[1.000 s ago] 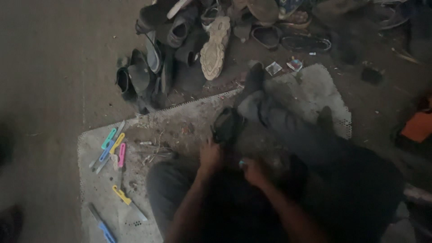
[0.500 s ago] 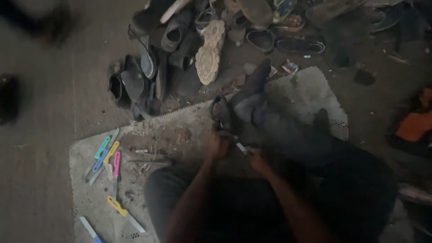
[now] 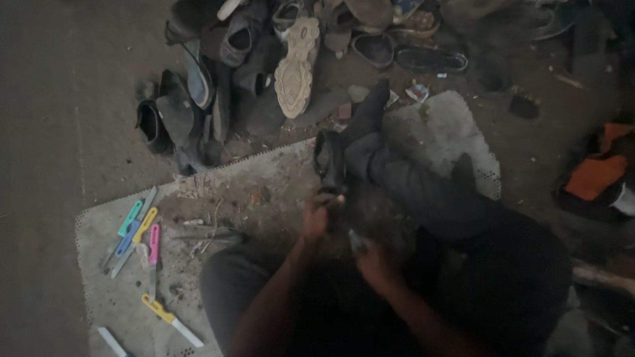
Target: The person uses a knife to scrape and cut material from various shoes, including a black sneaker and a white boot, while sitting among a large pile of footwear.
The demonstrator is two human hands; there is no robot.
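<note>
Dim, dusty floor (image 3: 59,99) is seen from above, with a pale perforated mat (image 3: 112,291) spread over it, on which a person is seated with one dark-trousered leg stretched to the far right. At the middle of the mat, a dark shoe (image 3: 329,160) is gripped from below by the left hand (image 3: 316,217), whose fingers are closed around its near end; the shoe is held upright against the outstretched leg. Just to the right and nearer, the right hand (image 3: 372,259) is closed on a small tool (image 3: 356,242), of which only a short pale tip is shown; its kind cannot be told. The two hands are close together but apart.

To the left on the mat, four coloured-handled knives (image 3: 135,231) are laid side by side: one green, one blue, one yellow and one pink. Nearer, a fifth knife with a yellow handle (image 3: 170,320) lies alone, and a pale blade (image 3: 112,341) is cut off by the near edge. Scraps and debris are scattered between the knives and the hands.

Beyond the far edge of the mat, a heap of worn shoes (image 3: 264,59) is piled, too tangled to be counted, with one tan sole (image 3: 295,69) turned up. At the right edge an orange and black object (image 3: 595,175) is seen. Open floor lies to the far left.
</note>
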